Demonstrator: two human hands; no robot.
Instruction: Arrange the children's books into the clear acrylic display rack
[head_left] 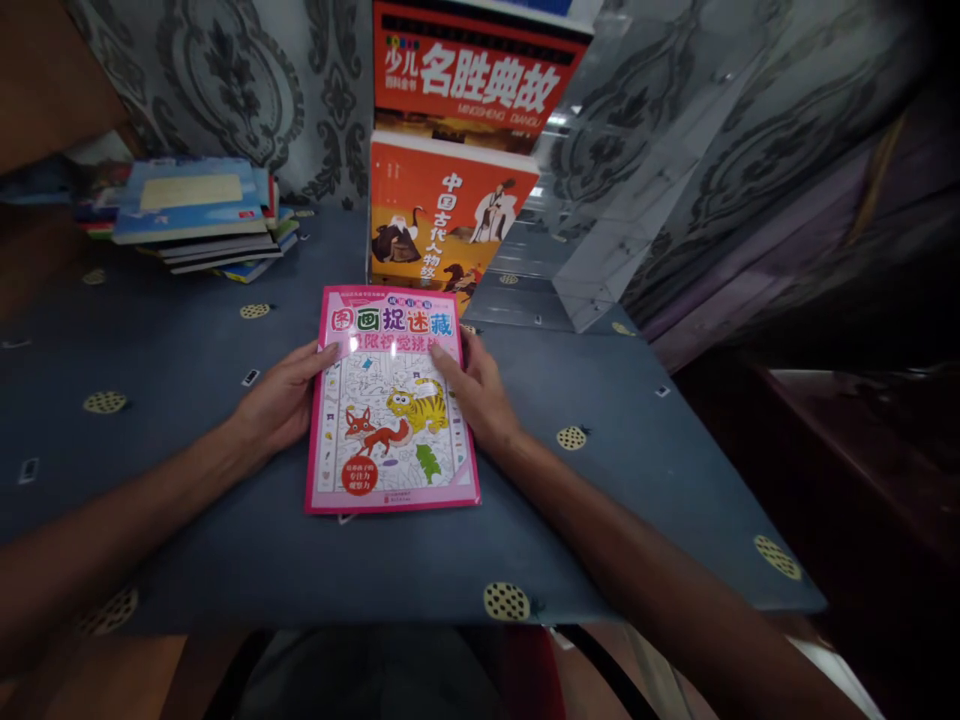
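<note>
A pink-bordered children's picture book [390, 410], with a fox and a yellow tiger on its cover, is held between my two hands above the table. My left hand [285, 395] grips its left edge, thumb on the cover and fingers hidden behind. On the opposite edge my right hand [484, 385] does the same, its thumb lying over the front near the title. Just beyond the pink book stands an orange book [442, 220], upright in a clear rack, with a red book [480, 75] above and behind it.
A stack of books [195, 205] lies at the back left of the table [187, 540], which wears a blue cloth with pineapple prints. The clear plastic rack [637, 210] reaches toward the right. Patterned curtain [225, 80] hangs behind. A dark brown surface [862, 430] lies right of the table.
</note>
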